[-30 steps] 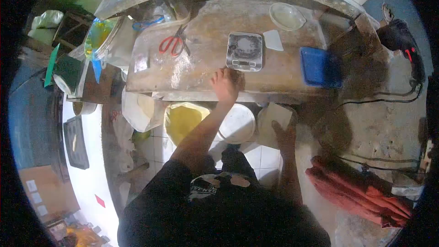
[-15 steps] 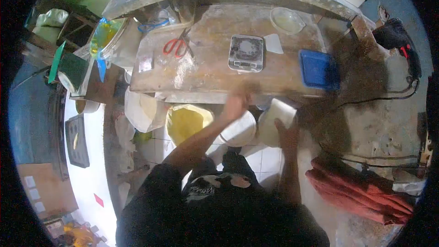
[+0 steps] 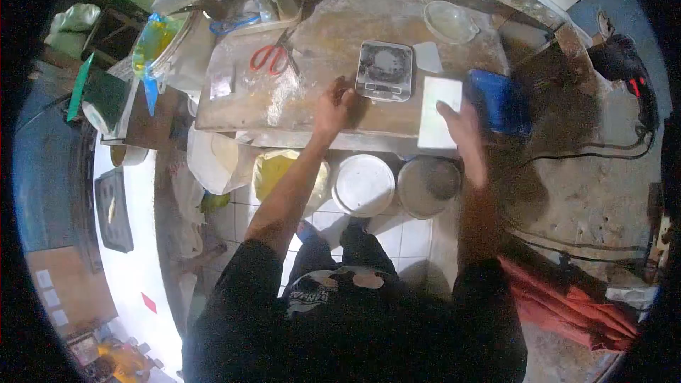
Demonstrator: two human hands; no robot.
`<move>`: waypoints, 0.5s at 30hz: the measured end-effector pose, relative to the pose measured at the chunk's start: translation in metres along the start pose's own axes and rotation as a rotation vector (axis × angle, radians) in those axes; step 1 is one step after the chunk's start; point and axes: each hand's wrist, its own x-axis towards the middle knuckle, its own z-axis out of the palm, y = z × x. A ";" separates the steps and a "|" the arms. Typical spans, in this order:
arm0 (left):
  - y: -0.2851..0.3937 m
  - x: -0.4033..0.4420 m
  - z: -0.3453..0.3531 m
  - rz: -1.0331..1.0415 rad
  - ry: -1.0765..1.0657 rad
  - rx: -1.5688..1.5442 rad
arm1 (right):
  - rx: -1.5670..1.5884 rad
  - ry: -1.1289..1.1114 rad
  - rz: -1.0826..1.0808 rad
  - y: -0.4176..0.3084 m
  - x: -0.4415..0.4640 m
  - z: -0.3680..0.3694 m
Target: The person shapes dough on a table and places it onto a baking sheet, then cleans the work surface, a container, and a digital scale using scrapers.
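Observation:
My right hand [image 3: 464,126] grips a white rectangular board [image 3: 440,115], held upright over the table's front edge with the thumb on its face. My left hand [image 3: 335,105] is over the wooden table [image 3: 326,50], just left of the kitchen scale [image 3: 384,71]; its fingers are curled, and whatever they may hold is too small to make out. A white flat piece [image 3: 428,57] lies right of the scale. Red-handled scissors [image 3: 269,60] lie to the left, beside a patch of white powder [image 3: 278,103].
A blue tray [image 3: 500,103] is at the table's right, a clear bowl [image 3: 451,23] at the back. Below the front edge stand a yellow-filled container [image 3: 273,174], a white-lidded bucket [image 3: 363,186] and another round lidded container [image 3: 428,188]. A red cloth [image 3: 567,305] hangs at right.
My right hand has raised the white board from above the right-hand container to the table edge. My left hand dipped towards the front edge, then moved back up and left over the table.

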 end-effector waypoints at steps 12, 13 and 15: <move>0.000 0.019 0.011 -0.029 -0.032 0.274 | 0.071 0.063 0.149 -0.025 0.021 0.099; -0.003 0.021 0.012 0.013 -0.013 0.225 | -0.014 0.062 0.155 -0.035 0.020 0.108; -0.008 0.023 0.012 0.054 0.008 0.178 | -0.096 0.135 0.123 -0.045 0.023 0.105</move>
